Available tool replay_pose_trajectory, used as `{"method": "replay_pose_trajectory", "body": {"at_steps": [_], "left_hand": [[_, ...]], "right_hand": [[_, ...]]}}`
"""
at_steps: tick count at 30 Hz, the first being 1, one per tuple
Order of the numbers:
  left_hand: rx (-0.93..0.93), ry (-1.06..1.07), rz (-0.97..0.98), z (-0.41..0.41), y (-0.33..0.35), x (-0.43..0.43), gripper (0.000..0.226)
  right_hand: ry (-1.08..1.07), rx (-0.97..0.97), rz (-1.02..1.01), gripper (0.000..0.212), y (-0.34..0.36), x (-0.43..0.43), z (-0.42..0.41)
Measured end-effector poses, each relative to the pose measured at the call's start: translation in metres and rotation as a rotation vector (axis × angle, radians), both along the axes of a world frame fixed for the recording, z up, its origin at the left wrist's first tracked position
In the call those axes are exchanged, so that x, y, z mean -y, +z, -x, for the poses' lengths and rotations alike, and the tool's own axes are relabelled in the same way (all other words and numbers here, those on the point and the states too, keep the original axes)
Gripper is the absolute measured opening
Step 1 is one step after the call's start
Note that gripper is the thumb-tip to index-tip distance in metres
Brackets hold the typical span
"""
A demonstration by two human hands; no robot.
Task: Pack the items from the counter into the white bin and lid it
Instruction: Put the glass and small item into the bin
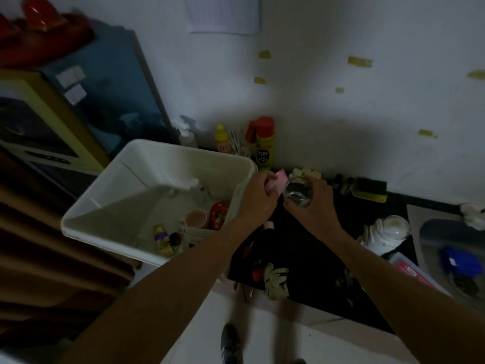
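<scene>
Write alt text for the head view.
The left hand holds a pink item and the right hand a clear jar beside an open white bin with small items inside. Bottles stand against the wall behind.

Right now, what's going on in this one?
A person is packing a white bin. The left hand grips a pink item by the bin's rim, and the right hand holds a glass jar above the dark counter. The bin holds a few small things and has no lid on. A spray can and a sponge sit on the counter.
</scene>
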State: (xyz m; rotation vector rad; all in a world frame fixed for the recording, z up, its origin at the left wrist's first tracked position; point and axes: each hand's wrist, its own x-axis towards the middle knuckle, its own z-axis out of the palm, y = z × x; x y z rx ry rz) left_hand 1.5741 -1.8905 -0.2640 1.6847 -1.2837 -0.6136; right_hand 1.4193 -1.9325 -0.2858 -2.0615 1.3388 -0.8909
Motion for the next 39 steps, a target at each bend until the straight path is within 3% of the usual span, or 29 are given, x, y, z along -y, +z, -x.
{"method": "replay_pose_trajectory", "body": {"at_steps": [5, 9, 19, 29, 39], "left_hand": [[0.025, 0.062, 0.081, -0.032, 0.033, -0.006, 0.022], [0.054, 0.126, 0.19, -0.063, 0.054, -0.017, 0.015], [0.081, 0.283, 0.212, -0.153, 0.074, -0.052, 0.008], [0.038, 0.393, -0.056, -0.236, 0.025, -0.09, 0.009], [0.045, 0.436, -0.496, -0.328, -0.049, -0.083, 0.028]], "right_hand": [[0.052, -0.048, 0.064, 0.056, 0.029, 0.0, -0.03], [0.096, -0.106, 0.142, 0.06, 0.045, 0.001, -0.061], [0.216, -0.006, 0.189, 0.066, 0.087, -0.022, -0.161], [0.315, -0.224, -0.064, 0.077, 0.04, -0.049, -0.267], [0.406, -0.307, -0.287, 0.064, -0.012, -0.063, -0.341]]}}
